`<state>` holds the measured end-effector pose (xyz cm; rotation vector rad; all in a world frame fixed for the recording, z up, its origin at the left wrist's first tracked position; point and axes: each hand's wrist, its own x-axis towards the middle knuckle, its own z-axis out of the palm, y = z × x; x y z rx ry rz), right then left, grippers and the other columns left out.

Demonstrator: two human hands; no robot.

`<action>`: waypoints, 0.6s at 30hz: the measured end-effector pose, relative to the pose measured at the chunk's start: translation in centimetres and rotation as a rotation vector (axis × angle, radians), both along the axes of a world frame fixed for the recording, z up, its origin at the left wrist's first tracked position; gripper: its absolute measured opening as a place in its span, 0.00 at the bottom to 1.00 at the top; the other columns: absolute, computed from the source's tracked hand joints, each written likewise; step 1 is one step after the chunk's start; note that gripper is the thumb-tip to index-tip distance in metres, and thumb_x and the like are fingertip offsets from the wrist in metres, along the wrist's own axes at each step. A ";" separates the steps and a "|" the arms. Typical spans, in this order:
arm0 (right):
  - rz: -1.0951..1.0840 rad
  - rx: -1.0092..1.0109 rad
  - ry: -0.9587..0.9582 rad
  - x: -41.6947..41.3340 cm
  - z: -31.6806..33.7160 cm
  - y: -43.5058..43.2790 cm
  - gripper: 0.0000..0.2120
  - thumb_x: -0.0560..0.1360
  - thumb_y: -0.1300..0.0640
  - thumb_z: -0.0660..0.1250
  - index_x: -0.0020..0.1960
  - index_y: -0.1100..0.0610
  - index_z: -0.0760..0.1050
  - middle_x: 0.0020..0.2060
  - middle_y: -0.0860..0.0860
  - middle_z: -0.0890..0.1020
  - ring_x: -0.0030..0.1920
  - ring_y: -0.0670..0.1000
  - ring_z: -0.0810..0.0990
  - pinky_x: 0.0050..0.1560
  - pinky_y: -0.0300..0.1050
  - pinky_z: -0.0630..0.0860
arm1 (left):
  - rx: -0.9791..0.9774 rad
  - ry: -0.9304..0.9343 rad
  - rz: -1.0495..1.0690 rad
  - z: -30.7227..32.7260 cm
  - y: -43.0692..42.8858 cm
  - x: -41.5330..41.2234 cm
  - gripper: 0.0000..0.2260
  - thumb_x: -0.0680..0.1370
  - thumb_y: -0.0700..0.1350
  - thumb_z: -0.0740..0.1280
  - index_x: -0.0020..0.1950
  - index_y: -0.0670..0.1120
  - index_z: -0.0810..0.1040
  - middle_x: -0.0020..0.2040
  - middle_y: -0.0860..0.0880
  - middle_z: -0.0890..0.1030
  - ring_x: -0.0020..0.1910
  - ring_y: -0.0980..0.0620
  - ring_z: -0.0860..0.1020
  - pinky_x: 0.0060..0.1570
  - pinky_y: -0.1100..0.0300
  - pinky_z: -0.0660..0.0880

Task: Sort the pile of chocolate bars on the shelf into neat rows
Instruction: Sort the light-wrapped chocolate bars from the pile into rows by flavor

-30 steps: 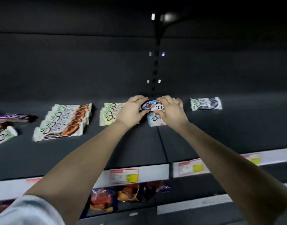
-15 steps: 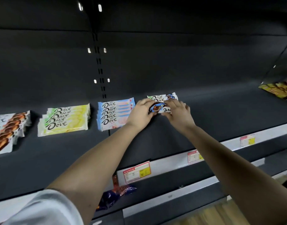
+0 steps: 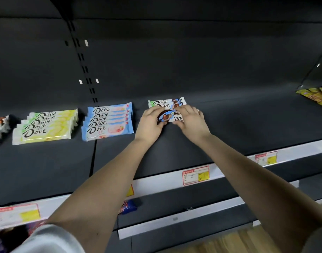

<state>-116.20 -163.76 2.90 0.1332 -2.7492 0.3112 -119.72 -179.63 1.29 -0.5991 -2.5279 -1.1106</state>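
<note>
Dark shelf point(image 3: 229, 128), white-and-brown Dove bar point(image 3: 169, 117)

A shop aisle. Dark metal shelving point(image 3: 229, 125) carries price tags point(image 3: 195, 175) on its white front rail. Rows of wrapped chocolate bars point(image 3: 107, 121) lie displayed.

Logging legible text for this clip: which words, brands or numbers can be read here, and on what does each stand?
"Dove": yellow bars, on each wrapper.
"Dove": blue bars, on each wrapper.
"Dove": green-white bars behind the hands.
"ove", upside down: held bar, gripped by left hand and right hand.
Price tags: too blurred to read.
Small print on the wrappers: too small to read.
</note>
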 end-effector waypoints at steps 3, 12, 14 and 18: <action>0.039 -0.042 0.004 -0.5 -0.4 -0.2 0.23 0.77 0.51 0.62 0.70 0.55 0.65 0.65 0.51 0.70 0.64 0.54 0.66 0.68 0.49 0.57 | -0.017 0.014 0.033 0.0 -0.1 0.1 0.20 0.74 0.40 0.69 0.66 0.44 0.73 0.65 0.48 0.73 0.65 0.49 0.68 0.65 0.65 0.60; 0.106 -0.104 -0.008 -0.6 -1.5 -0.2 0.23 0.77 0.52 0.63 0.70 0.57 0.65 0.66 0.52 0.70 0.65 0.55 0.66 0.68 0.49 0.59 | -0.075 0.012 0.076 -0.2 -0.3 0.6 0.20 0.73 0.39 0.70 0.65 0.45 0.74 0.63 0.48 0.74 0.63 0.49 0.70 0.64 0.61 0.64; 0.111 -0.095 -0.010 -0.7 -1.6 -0.2 0.23 0.77 0.52 0.63 0.70 0.56 0.65 0.66 0.52 0.70 0.66 0.55 0.66 0.68 0.50 0.59 | -0.084 0.005 0.082 -0.2 -0.5 0.9 0.21 0.72 0.39 0.70 0.65 0.45 0.74 0.63 0.47 0.74 0.63 0.48 0.70 0.64 0.60 0.64; 0.104 -0.123 -0.010 -0.7 -1.7 -0.2 0.23 0.77 0.52 0.63 0.70 0.55 0.66 0.66 0.52 0.70 0.66 0.55 0.65 0.69 0.52 0.59 | -0.113 -0.012 0.088 0.0 -0.5 1.1 0.22 0.72 0.39 0.70 0.66 0.45 0.74 0.63 0.47 0.74 0.63 0.48 0.70 0.65 0.60 0.64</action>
